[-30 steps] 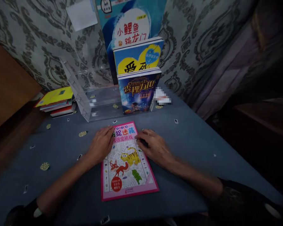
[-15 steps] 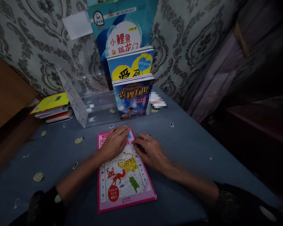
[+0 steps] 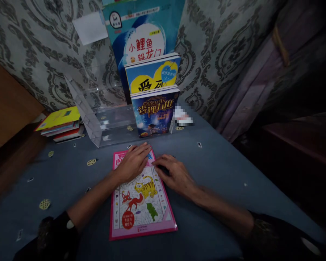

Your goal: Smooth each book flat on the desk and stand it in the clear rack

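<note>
A pink-bordered picture book [image 3: 141, 203] lies flat on the table, its cover showing a fox and a yellow striped cat-like animal. Across its upper part rests my left hand [image 3: 133, 161], fingers stretched out flat and hiding some of the title. My right hand [image 3: 175, 174] is at the book's upper right edge, fingers curled and thumb and fingertips closed on that edge. The hold's underside is hidden.
Beyond the book stands a clear acrylic rack [image 3: 93, 123]. Its right side holds upright books, a dark blue one [image 3: 154, 112] in front. A book stack [image 3: 61, 123] lies at left. A pixelated item [image 3: 183, 116] sits right of the rack. The table edge [image 3: 263, 177] slants down at right.
The picture book has turned slightly, its lower end swinging left. My hands stay at nearly the same places on it.
</note>
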The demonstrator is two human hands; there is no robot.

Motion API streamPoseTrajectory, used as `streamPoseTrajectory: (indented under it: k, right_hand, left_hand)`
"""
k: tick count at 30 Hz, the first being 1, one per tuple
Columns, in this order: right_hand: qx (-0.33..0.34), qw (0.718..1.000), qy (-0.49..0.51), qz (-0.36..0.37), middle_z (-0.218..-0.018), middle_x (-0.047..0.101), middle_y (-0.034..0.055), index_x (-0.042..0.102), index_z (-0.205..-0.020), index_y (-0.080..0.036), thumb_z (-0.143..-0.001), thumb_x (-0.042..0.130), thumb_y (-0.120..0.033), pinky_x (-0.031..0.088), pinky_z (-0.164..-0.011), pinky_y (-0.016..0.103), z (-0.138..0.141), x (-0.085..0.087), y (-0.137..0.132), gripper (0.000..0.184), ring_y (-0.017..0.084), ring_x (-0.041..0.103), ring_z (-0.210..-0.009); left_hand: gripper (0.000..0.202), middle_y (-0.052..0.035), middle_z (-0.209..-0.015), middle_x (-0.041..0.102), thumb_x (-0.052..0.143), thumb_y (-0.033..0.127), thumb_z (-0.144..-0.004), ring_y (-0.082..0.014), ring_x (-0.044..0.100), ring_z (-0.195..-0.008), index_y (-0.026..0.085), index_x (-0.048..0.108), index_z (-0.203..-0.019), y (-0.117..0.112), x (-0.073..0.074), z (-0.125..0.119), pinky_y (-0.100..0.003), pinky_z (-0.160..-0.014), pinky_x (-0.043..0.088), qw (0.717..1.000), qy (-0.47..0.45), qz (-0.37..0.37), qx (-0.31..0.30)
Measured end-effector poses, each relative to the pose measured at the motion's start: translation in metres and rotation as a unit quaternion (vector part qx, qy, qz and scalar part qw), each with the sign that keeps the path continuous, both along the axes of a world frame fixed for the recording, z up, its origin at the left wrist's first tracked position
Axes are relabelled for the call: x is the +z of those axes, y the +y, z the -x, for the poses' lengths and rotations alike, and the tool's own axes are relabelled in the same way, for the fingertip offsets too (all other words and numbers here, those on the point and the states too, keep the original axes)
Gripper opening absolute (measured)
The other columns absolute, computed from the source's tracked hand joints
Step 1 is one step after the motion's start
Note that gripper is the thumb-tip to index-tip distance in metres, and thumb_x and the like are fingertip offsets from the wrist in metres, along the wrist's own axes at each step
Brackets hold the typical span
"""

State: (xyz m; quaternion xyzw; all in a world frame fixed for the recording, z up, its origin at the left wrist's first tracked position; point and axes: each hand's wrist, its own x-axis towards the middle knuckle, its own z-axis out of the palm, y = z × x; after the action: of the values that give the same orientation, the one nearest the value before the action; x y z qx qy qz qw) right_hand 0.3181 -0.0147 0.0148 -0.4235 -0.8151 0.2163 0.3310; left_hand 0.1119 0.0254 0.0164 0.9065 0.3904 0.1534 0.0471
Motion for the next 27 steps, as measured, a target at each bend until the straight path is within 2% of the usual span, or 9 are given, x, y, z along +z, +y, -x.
streamPoseTrajectory:
  k: [6,14,17,21,27]
  right_hand:
    - [0.013,1.0,0.026,-0.01,-0.103,0.072,0.0088,0.074,-0.104,-0.021,-0.089,0.055,-0.014,0.054,-0.089,0.039,-0.001,-0.003,0.006,0.026,0.023,0.066,-0.099]
    - [0.017,0.999,0.035,0.001,-0.103,0.074,0.0081,0.072,-0.111,-0.022,-0.092,0.048,-0.016,0.054,-0.089,0.039,-0.003,-0.002,0.009,0.031,0.023,0.068,-0.099]
    - [0.003,0.999,0.042,0.013,-0.111,0.074,0.0078,0.065,-0.125,-0.023,-0.092,0.047,-0.016,0.054,-0.091,0.04,-0.006,-0.002,0.01,0.038,0.024,0.067,-0.103]
    - [-0.007,0.998,0.061,0.035,-0.112,0.075,0.0084,0.05,-0.141,-0.02,-0.092,0.046,-0.017,0.054,-0.091,0.042,-0.009,-0.003,0.012,0.049,0.024,0.067,-0.103]
    - [-0.013,0.997,0.066,0.048,-0.113,0.075,0.0104,0.038,-0.146,-0.015,-0.093,0.042,-0.017,0.052,-0.094,0.046,-0.01,-0.007,0.015,0.054,0.025,0.068,-0.103]
  left_hand:
    - [0.043,-0.0105,-0.149,0.054,0.038,0.023,-0.103,-0.0234,0.042,-0.144,0.019,0.049,-0.144,0.012,-0.005,0.004,-0.047,-0.115,0.036,1.0,0.003,-0.026,-0.005]
    - [0.042,-0.0105,-0.146,0.057,0.039,0.022,-0.102,-0.0248,0.046,-0.141,0.018,0.052,-0.142,0.015,-0.006,0.005,-0.049,-0.114,0.038,0.999,-0.009,-0.031,-0.01]
    - [0.042,-0.0103,-0.145,0.058,0.04,0.019,-0.101,-0.024,0.047,-0.14,0.019,0.054,-0.14,0.015,-0.003,0.005,-0.047,-0.112,0.039,0.999,-0.01,-0.032,-0.025]
    - [0.042,-0.0122,-0.143,0.059,0.042,0.015,-0.099,-0.0245,0.052,-0.136,0.017,0.056,-0.139,0.01,0.004,0.005,-0.047,-0.11,0.04,0.998,0.005,-0.029,-0.056]
    - [0.043,-0.011,-0.137,0.063,0.041,0.016,-0.1,-0.0238,0.056,-0.129,0.02,0.055,-0.14,-0.014,0.011,0.004,-0.05,-0.108,0.039,0.997,0.0,-0.026,-0.075]
